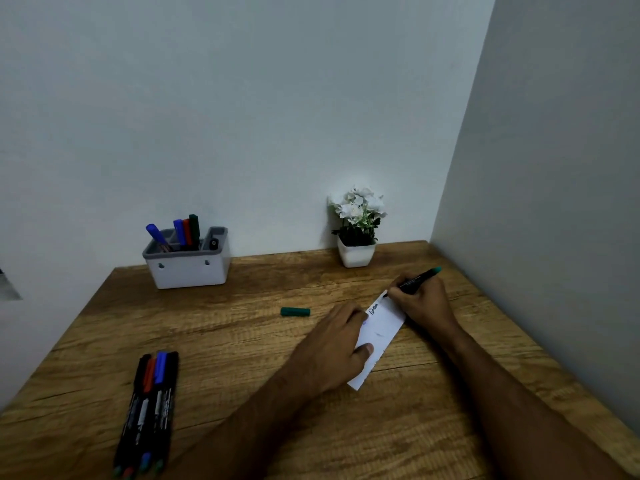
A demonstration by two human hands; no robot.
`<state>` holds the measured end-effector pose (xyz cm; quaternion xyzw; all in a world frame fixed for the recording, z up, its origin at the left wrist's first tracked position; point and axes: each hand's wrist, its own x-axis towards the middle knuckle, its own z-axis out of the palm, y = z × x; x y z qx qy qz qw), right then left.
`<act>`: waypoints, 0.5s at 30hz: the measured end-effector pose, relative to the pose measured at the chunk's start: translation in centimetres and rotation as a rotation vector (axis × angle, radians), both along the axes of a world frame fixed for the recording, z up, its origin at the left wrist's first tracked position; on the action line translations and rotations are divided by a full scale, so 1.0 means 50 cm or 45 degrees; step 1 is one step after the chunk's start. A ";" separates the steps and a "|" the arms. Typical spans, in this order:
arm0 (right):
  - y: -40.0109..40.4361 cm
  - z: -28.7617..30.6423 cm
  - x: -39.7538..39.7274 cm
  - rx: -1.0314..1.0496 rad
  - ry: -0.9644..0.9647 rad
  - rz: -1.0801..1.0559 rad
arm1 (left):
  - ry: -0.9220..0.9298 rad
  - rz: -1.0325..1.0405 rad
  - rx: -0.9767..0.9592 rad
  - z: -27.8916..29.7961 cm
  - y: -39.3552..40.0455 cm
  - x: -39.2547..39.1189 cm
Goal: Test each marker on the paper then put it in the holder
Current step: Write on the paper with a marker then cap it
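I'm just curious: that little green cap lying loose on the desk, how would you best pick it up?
Pinch the green cap across its middle, coming straight down from above. It lies flat on its side on the table, long axis left to right, with bare wood around it, so fingers fit at its near and far sides.

Four markers [149, 410] are lying near left on the table [242, 341], four standing in one holder [187, 265], one marker [415, 280] writing; one cap [295, 311], one paper [381, 327], one plant [356, 230].

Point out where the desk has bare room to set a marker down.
Bare wood lies between the holder and the green cap, and between the marker row and the left hand. It is crowded around the paper, under both hands.
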<state>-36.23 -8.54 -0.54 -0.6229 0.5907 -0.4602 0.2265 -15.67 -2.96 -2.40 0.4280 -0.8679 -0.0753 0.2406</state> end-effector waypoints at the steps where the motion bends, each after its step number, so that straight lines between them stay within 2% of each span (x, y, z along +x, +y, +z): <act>1: 0.000 -0.001 -0.001 0.003 -0.006 -0.014 | -0.001 0.002 0.001 0.000 0.000 0.000; 15: 0.004 0.007 0.003 0.000 -0.054 -0.057 | 0.026 0.024 0.045 0.000 -0.002 0.001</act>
